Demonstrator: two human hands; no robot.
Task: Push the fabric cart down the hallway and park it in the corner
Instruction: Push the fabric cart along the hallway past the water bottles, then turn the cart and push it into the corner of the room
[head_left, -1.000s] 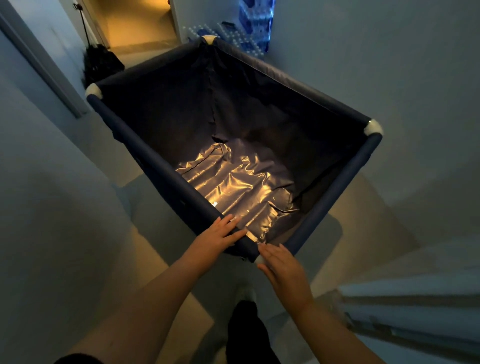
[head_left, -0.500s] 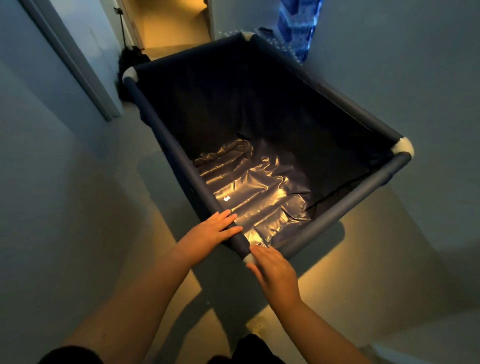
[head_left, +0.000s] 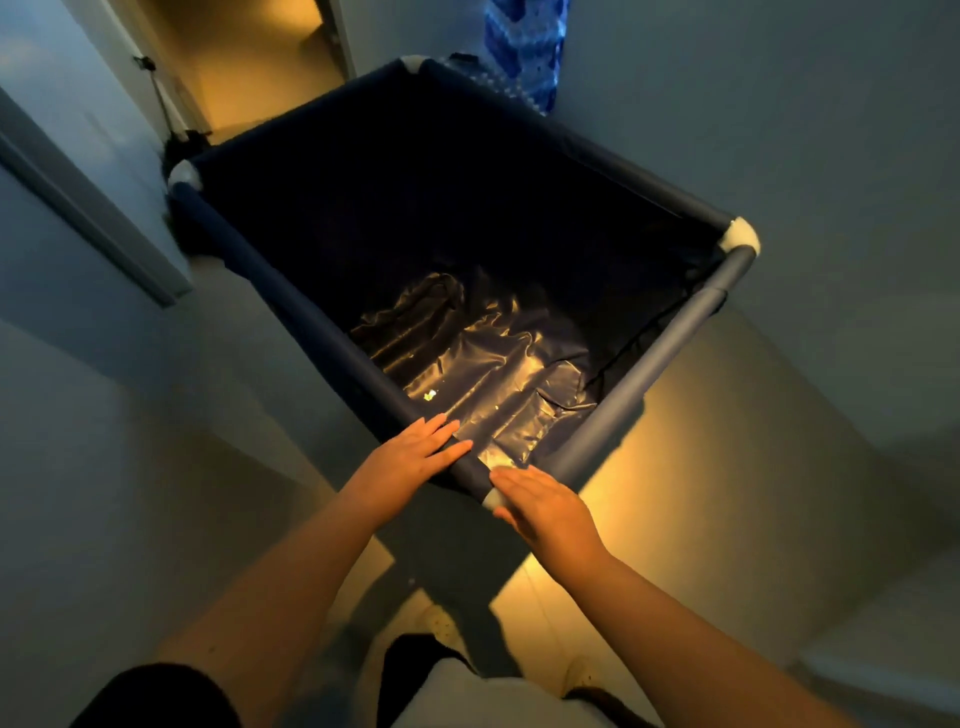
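The fabric cart is a dark blue cloth bin on a tube frame with white corner joints, standing diagonally in a narrow hallway. Its bottom is shiny wrinkled cloth and holds nothing but a small speck. My left hand lies flat, fingers spread, on the left rail close to the near corner. My right hand rests flat against the near white corner joint. Neither hand wraps around the tube.
A grey wall runs close along the cart's right side. A door frame stands on the left wall. Beyond the cart a lit doorway opens, with a dark object on the floor and stacked blue water-bottle packs at the back.
The cart has rolled forward and turned a little, its far end now nearer the doorway. Both hands keep their places at the near corner.
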